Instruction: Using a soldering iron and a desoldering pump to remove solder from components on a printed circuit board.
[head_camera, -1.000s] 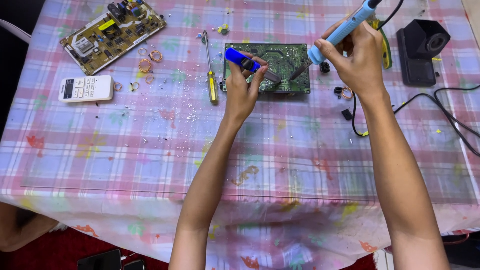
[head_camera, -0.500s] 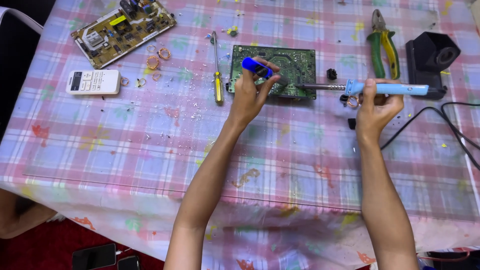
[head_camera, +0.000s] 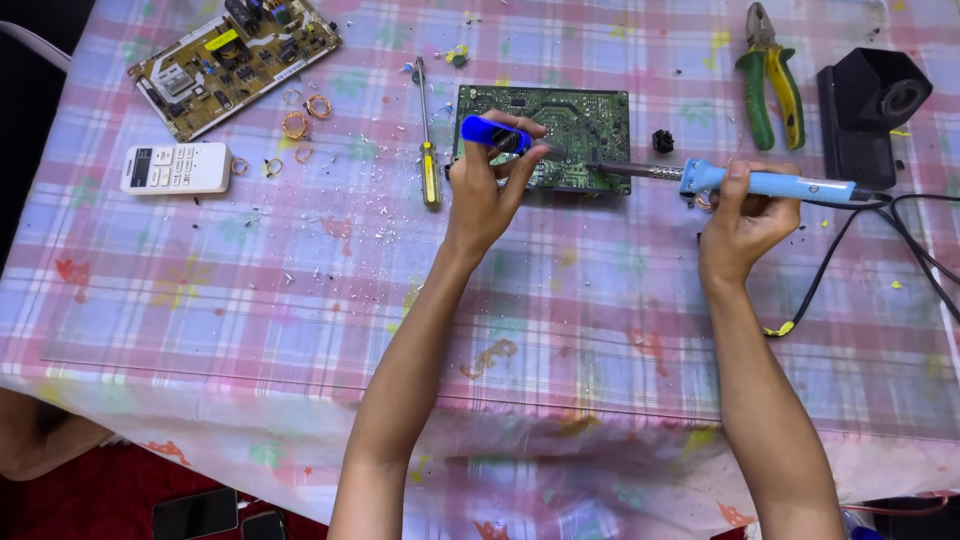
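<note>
I see my left hand (head_camera: 485, 190) clenched on a blue tool (head_camera: 493, 131), right hand (head_camera: 742, 218) gripping the soldering iron (head_camera: 770, 184) (tip over the green board (head_camera: 585, 125) beyond both)

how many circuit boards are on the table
2: a green circuit board at top centre, under the left hand and the soldering iron tip, and a tan circuit board at the top-left corner. None seems hidden.

Home repair bench — circuit boards (head_camera: 545, 135), pliers (head_camera: 768, 75) (plaid tablecloth (head_camera: 300, 300)).
</note>
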